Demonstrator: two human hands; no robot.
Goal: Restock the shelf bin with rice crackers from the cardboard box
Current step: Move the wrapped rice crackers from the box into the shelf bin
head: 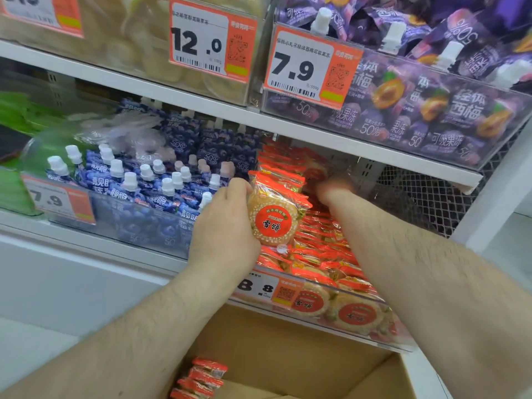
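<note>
Clear-fronted shelf bin (pixel 371 339) packed with red-wrapped rice crackers (pixel 325 254), price tag 8.8 on its front. Below the bin, open cardboard box (pixel 288 349) with a few packets (pixel 201 378) stacked at its left side. Above the bin's left half, left hand (pixel 223 223) gripping an upright stack of crackers (pixel 273 214). Deep at the bin's back, right hand (pixel 334 187), blurred; grip impossible to tell.

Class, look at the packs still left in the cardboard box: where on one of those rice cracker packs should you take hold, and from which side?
Probably grip the top pack across its flat faces at the red crimped edge, coming from above. The packs stand on edge in a row against the cardboard box wall, so only upper edges are exposed.
</note>
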